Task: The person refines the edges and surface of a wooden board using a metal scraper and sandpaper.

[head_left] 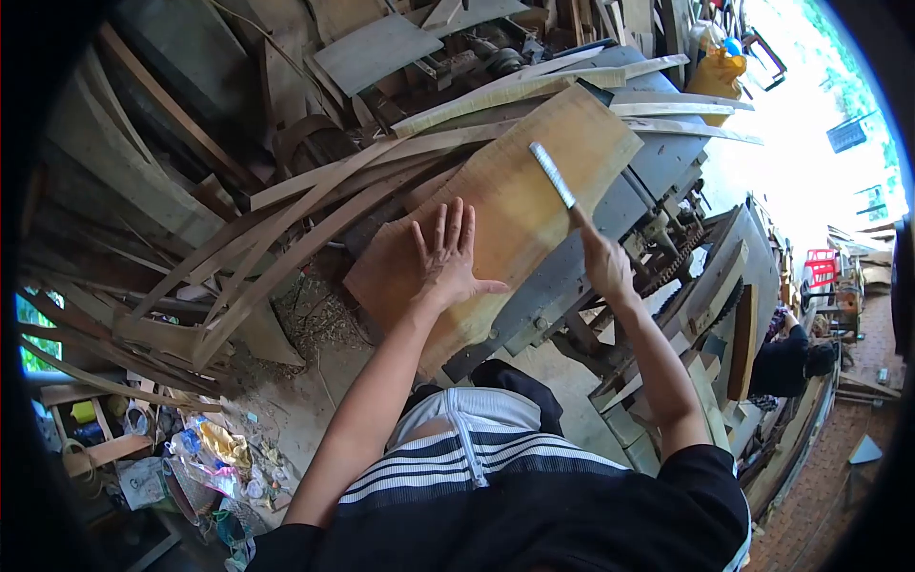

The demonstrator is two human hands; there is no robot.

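Observation:
A broad, curved-edged wooden board point(534, 205) lies at a slant across a grey machine table. My left hand point(446, 257) rests on its near-left part, palm down with fingers spread. In my right hand point(608, 269) is a long narrow tool point(553, 174) with a pale, whitish head and a brown handle. My fingers wrap round the handle by the board's right edge, and the pale head overlaps the board's upper face.
Long curved wooden strips point(315, 195) pass behind the board. The grey machine table point(658, 157) shows on the right. Wood shavings point(319, 315) and mixed litter point(214, 458) lie at left. Another person point(791, 357) is at far right, near a red plastic chair point(820, 269).

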